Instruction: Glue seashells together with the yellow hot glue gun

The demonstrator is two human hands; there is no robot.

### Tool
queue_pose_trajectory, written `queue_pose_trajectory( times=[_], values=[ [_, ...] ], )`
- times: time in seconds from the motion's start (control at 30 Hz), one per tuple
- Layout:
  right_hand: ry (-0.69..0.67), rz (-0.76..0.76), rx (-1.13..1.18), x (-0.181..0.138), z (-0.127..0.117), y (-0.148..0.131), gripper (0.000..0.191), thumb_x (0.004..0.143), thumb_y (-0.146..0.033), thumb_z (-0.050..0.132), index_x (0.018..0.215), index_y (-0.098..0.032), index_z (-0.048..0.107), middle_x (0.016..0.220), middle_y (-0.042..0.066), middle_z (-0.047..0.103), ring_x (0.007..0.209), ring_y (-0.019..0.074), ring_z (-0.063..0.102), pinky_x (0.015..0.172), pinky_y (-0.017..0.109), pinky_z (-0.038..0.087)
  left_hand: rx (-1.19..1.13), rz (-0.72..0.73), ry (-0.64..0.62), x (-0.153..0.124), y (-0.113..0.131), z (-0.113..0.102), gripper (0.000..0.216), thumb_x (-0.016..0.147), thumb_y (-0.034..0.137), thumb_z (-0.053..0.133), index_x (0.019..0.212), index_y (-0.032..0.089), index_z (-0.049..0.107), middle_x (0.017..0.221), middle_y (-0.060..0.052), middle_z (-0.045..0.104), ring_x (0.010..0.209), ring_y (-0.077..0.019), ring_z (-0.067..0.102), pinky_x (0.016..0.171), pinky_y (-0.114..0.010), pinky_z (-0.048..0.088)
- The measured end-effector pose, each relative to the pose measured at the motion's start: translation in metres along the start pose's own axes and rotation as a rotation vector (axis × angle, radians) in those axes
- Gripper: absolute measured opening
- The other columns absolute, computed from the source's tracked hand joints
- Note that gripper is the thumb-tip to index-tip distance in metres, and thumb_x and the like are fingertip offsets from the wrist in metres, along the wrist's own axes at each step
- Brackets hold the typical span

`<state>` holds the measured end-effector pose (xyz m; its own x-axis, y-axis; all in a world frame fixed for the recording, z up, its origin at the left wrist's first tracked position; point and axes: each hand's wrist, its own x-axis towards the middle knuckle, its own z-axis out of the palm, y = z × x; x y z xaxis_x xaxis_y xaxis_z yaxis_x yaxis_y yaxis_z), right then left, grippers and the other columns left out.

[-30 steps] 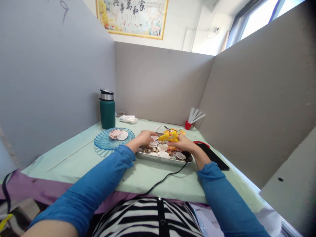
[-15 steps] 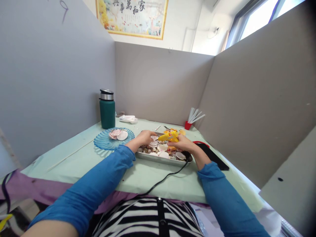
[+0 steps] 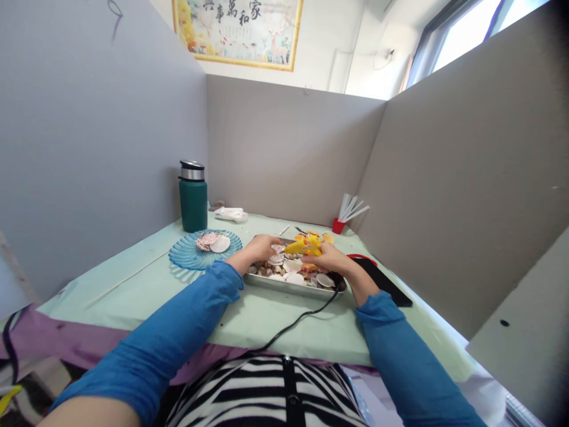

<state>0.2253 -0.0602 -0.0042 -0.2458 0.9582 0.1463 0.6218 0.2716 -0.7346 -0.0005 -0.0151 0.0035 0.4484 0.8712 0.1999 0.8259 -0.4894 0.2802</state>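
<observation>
Wrapped round the handle of a yellow hot glue gun, my right hand holds it over a metal tray of seashells. The gun's nozzle points left, and its black cord runs down across the table. My left hand is at the tray's left side, its fingers closed on a pale seashell near the nozzle. White, brown and orange shells fill the tray. Left of it, a blue glass plate bears a pink shell cluster and a white shell.
A green bottle stands behind the plate, with a white packet nearby. A red cup of glue sticks is at the back right. A black flat object lies right of the tray. Grey partitions enclose the table.
</observation>
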Motion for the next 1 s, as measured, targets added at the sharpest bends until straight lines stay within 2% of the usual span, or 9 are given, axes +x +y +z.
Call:
queue_pose_trajectory(
  times=[0.53,1.0],
  values=[
    [0.004,0.013,-0.026,-0.0014,0.0001,-0.0027,0.029,0.066,-0.041,0.069,0.074,-0.014,0.059,0.044,-0.004,0.046,0.035,0.0063,0.037,0.031,0.018,0.027,0.007,-0.009,-0.003,0.0007,-0.0004,0.0008,0.045,0.076,0.019,0.057,0.120,0.025,0.062,0.108,-0.003,0.068,0.096,-0.0170,0.062,0.085,-0.020,0.045],
    [0.003,0.006,-0.071,0.0028,0.0005,0.0025,0.031,0.068,-0.043,0.067,0.074,-0.014,0.060,0.046,-0.003,0.049,0.036,0.0068,0.040,0.031,0.018,0.028,0.018,0.030,0.016,0.0038,-0.0048,0.0049,0.044,0.077,0.018,0.056,0.120,0.023,0.062,0.113,-0.003,0.066,0.101,-0.0176,0.061,0.089,-0.021,0.044]
  ],
)
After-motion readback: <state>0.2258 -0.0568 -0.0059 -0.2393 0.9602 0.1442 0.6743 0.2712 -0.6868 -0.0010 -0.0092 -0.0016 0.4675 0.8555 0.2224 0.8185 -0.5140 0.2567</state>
